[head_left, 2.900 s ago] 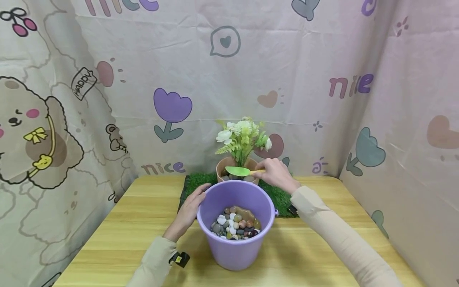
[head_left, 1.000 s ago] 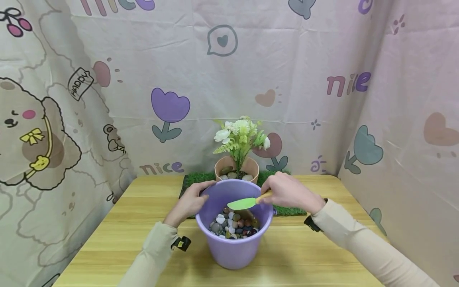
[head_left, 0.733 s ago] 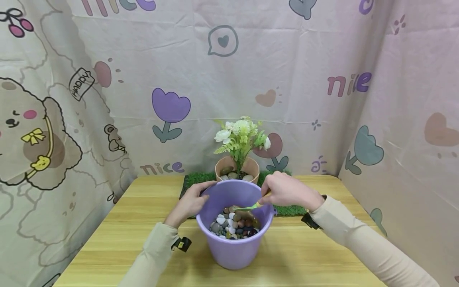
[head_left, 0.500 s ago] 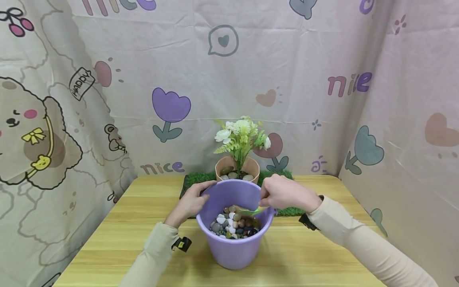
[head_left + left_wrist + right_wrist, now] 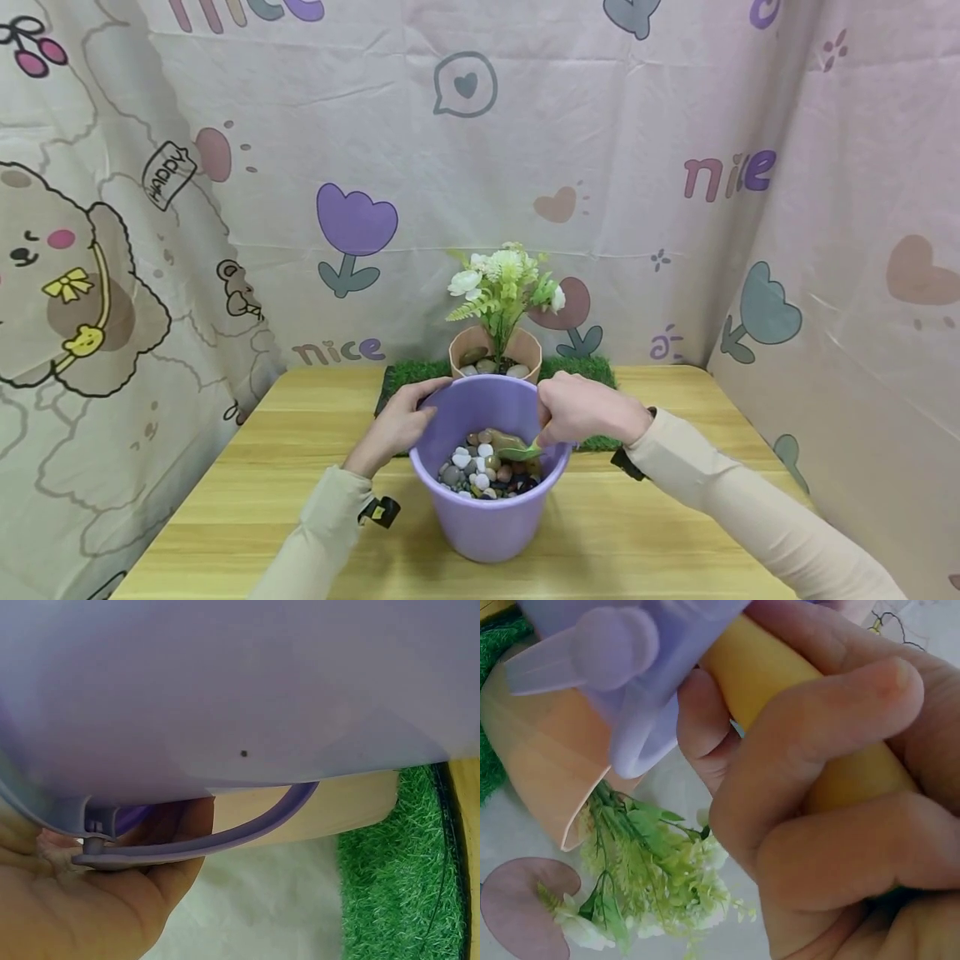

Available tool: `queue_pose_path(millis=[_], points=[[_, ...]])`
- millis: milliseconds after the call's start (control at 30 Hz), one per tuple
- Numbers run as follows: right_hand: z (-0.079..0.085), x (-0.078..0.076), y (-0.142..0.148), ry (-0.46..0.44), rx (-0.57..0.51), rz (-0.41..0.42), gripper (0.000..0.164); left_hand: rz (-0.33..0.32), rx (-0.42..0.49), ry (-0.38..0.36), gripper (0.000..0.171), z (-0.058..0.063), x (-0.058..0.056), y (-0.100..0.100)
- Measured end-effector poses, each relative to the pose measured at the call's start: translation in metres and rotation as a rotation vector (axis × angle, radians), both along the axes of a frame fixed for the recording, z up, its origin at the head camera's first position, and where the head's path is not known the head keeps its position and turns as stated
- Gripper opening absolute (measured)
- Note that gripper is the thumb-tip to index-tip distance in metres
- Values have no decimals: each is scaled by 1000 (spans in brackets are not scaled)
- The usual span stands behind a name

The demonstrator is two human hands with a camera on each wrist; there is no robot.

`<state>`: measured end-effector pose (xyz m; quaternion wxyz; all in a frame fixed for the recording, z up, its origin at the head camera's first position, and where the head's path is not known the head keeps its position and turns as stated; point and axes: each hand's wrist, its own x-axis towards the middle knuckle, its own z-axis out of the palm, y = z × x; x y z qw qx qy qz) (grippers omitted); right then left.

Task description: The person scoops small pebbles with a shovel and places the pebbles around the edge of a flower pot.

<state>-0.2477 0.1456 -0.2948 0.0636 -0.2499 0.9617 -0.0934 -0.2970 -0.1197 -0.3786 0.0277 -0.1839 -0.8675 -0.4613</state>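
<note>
A purple bucket (image 5: pixel 491 529) stands upright on the table, with mixed pebbles (image 5: pixel 472 471) in its bottom. My left hand (image 5: pixel 393 423) grips the bucket's left rim, its thumb over the inside; the left wrist view has the fingers by the purple bail handle (image 5: pixel 251 827). Inside the bucket's right side, the green blade of a small garden trowel (image 5: pixel 516 453) lies low against the pebbles, its tip partly hidden among them. My right hand (image 5: pixel 588 407) holds this trowel at the right rim. Its fingers wrap the yellow trowel handle (image 5: pixel 761 664) in the right wrist view.
Directly behind the bucket is a peach flowerpot (image 5: pixel 459 343) with white artificial flowers (image 5: pixel 504 271) and larger stones (image 5: pixel 486 366). The pot stands on a green artificial turf mat (image 5: pixel 412 377). Bare wooden tabletop (image 5: pixel 300 467) lies on both sides; printed curtains surround the table.
From over the flowerpot, the trowel has come to the bucket, tipped down and gone in among the pebbles. My left hand has shifted to the rim, then stayed still.
</note>
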Motion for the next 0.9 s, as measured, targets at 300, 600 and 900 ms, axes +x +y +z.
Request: queue_pose_path(millis=[300,600,900], points=[[-6,-1,-11,38,24,21,29,-2,9,-11,51,-1,0,-1],[-23,2,-8,204,4,74,32,-9,21,-23,51,-3,1,0],[-32,-1,8,387,-45,219,30,-16,18,-2,51,-4,-1,-2]])
